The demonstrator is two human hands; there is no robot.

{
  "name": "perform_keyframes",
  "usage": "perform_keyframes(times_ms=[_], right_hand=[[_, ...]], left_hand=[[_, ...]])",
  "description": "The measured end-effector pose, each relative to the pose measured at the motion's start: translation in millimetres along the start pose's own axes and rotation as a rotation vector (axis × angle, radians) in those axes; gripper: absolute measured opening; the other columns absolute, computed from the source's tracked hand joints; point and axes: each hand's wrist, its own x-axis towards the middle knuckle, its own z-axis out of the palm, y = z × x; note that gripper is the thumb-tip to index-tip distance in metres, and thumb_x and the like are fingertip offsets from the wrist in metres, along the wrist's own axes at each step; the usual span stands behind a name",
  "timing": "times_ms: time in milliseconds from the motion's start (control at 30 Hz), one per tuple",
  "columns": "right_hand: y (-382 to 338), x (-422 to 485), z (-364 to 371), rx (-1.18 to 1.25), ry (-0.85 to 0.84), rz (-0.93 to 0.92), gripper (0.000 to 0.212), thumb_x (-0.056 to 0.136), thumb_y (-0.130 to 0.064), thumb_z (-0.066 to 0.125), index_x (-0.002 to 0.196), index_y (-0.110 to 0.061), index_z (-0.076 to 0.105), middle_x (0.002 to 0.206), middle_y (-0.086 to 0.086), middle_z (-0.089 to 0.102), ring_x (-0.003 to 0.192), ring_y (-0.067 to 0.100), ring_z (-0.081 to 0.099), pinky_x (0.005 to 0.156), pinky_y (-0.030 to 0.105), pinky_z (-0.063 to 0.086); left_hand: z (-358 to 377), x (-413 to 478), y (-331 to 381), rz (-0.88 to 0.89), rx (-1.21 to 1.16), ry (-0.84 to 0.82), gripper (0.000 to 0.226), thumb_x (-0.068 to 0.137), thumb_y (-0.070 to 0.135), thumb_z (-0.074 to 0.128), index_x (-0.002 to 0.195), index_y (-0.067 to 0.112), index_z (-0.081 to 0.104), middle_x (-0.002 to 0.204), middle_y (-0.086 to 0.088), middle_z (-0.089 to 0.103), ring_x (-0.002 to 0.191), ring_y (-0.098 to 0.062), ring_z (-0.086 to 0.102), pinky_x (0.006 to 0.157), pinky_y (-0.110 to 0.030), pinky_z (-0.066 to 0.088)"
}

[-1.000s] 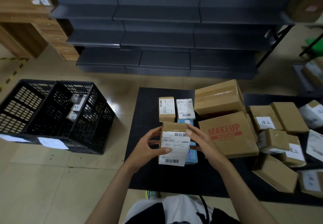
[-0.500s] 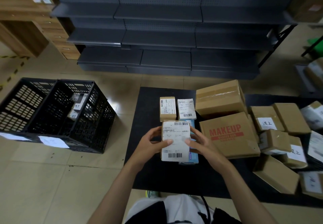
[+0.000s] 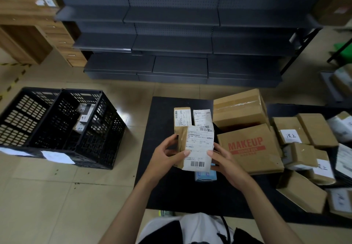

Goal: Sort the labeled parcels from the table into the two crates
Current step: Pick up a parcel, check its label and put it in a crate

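Presently the held parcel [image 3: 198, 146] is up off the black table [image 3: 162, 114], carried in both hands over its near left part, in front of the person; against the frame half a second ago it has been turned, so that a brown side face now shows at its left where only the white label face showed before; the label face now leans, barcode end nearest the person; the parcel sits slightly higher and further right than before.

Left hand [image 3: 167, 153]: thumb laid on the label face near its left edge, fingers curled round the brown side; it grips the parcel. Right hand [image 3: 222, 160]: thumb tip on the label's right edge, fingers wrapped behind; it grips likewise. Both forearms reach forward from the bottom of the view, as before.

A blue box [image 3: 205, 176] lies on the table just under the parcel; two small labelled parcels [image 3: 182, 118] lie behind it, unmoved; the MAKEUP carton [image 3: 249, 148] stands just right of the right hand, with a taped carton [image 3: 238, 108] behind it and a pile of brown parcels [image 3: 304, 135] further right.

On the floor to the left, well apart from the table, stand the left crate [image 3: 24, 118] and the right crate [image 3: 106, 129], touching side by side; labelled parcels [image 3: 82, 118] lie in the right one.
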Motion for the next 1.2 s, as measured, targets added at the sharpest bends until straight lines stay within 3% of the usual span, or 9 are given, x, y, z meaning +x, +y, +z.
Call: perform_keyframes(times_ms=[167, 400, 733, 900, 1200], right_hand=[[1, 4, 1, 0.006, -0.011, 0.017, 0.043, 0.103, -0.035, 0.061, 0.145, -0.038, 0.054, 0.140, 0.000, 0.066, 0.127, 0.027, 0.064, 0.112, 0.059, 0.045], [1, 7, 2, -0.009, -0.017, 0.027, 0.043, 0.103, -0.039, 0.060, 0.146, -0.039, 0.054, 0.140, 0.000, 0.066, 0.127, 0.027, 0.064, 0.111, 0.058, 0.047], [0, 10, 5, 0.064, -0.012, 0.047, 0.050, 0.097, -0.044, 0.062, 0.146, -0.033, 0.055, 0.139, 0.002, 0.066, 0.127, 0.028, 0.064, 0.110, 0.055, 0.048], [0, 12, 7, 0.117, 0.023, 0.076, 0.042, 0.102, -0.039, 0.055, 0.143, -0.029, 0.057, 0.135, 0.003, 0.069, 0.123, 0.027, 0.066, 0.098, 0.043, 0.053], [3, 11, 7, 0.107, 0.012, 0.070, 0.049, 0.099, -0.041, 0.059, 0.146, -0.027, 0.054, 0.138, 0.004, 0.067, 0.128, 0.029, 0.063, 0.109, 0.052, 0.049]], left_hand=[[5, 1, 6, 0.043, 0.042, 0.064, 0.081, 0.077, 0.042, 0.091, 0.148, 0.040, 0.054, 0.136, 0.016, 0.064, 0.118, -0.011, 0.067, 0.089, -0.038, 0.064], [7, -1, 8, 0.057, 0.058, 0.091, 0.080, 0.075, 0.042, 0.089, 0.146, 0.038, 0.054, 0.131, 0.017, 0.063, 0.110, -0.001, 0.067, 0.080, -0.027, 0.062], [11, 3, 10, 0.083, 0.145, 0.141, 0.081, 0.075, 0.049, 0.091, 0.146, 0.041, 0.052, 0.133, 0.017, 0.060, 0.111, -0.007, 0.066, 0.086, -0.039, 0.065], [15, 5, 9, 0.100, 0.193, 0.137, 0.081, 0.076, 0.048, 0.090, 0.146, 0.042, 0.049, 0.134, 0.017, 0.056, 0.113, -0.010, 0.062, 0.089, -0.036, 0.063], [13, 6, 5, 0.076, 0.208, 0.107, 0.087, 0.076, 0.054, 0.089, 0.150, 0.044, 0.045, 0.141, 0.016, 0.053, 0.117, -0.012, 0.062, 0.090, -0.040, 0.063]])
